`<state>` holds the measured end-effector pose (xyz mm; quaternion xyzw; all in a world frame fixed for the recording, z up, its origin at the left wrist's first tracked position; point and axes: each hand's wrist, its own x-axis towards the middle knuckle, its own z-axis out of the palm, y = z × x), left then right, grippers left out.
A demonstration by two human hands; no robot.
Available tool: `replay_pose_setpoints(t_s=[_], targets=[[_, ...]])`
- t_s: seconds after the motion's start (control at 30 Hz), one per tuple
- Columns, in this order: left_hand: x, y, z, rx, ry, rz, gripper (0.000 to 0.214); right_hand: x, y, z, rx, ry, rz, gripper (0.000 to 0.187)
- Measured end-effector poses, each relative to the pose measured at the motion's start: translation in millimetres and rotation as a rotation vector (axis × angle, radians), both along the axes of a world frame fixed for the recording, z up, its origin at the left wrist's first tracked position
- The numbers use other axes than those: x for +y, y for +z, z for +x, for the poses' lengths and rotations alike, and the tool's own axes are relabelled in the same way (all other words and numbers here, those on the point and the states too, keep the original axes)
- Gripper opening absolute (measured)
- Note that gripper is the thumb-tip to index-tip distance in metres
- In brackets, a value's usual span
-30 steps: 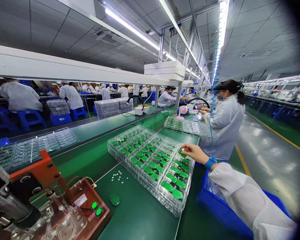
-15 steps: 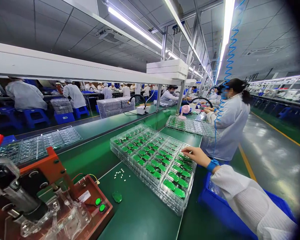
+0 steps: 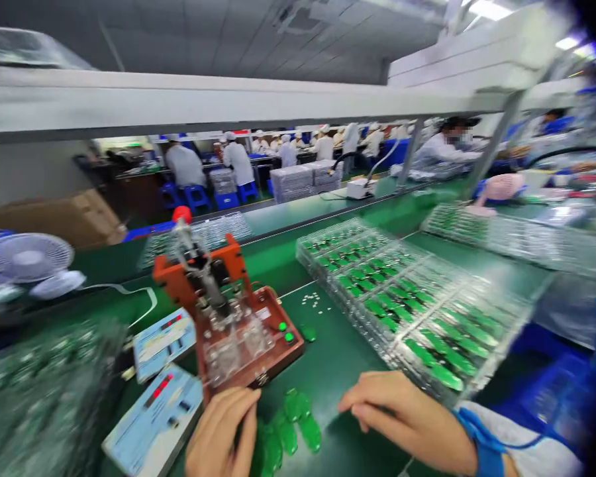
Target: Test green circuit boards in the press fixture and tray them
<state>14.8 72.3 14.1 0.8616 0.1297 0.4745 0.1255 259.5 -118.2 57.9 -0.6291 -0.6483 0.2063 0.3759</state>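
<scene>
My left hand [image 3: 221, 432] is at the bottom of the view, just in front of an orange-red bench press fixture [image 3: 198, 268] with a transparent guard. Beside its fingers lies a small heap of green circuit boards [image 3: 291, 424]. My right hand [image 3: 407, 417], with a blue wrist strap [image 3: 484, 442], rests open over the green mat [image 3: 338, 358], nothing in its fingers. It is near the stacked transparent trays of green boards [image 3: 417, 318]. A single green board [image 3: 308, 333] and tiny white pieces [image 3: 310, 300] lie on the mat.
Two pale blue digital meters [image 3: 163, 344] stand left of the fixture, and a blurred stack of boards [image 3: 44, 397] lies further left. A white fan [image 3: 27, 258] stands at far left. A blue bin [image 3: 541, 391] sits lower right. Co-workers in white sit along the benches beyond.
The view has swung left and down. My right hand has left the tray stack for the mat, and my left hand has come into view beside a heap of green boards.
</scene>
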Motion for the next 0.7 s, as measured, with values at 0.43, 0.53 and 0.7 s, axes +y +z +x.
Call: replay_pose_setpoints(t_s=[0.43,0.53,0.7], targets=[[-1,6.9,-23,0.086,-0.034,-0.147,0.017,110,-51.5,-16,0.03,0.22,0.07,0.019],[-6,-2.3,-35,0.171,-0.1,-0.206,0.015,94,-62.6,-14,-0.035,0.175,0.097,0.016],[-10,-14.2,-46,0.413,-0.138,-0.285,0.026,82,-75.5,-12,-0.12,0.199,0.094,0.017]])
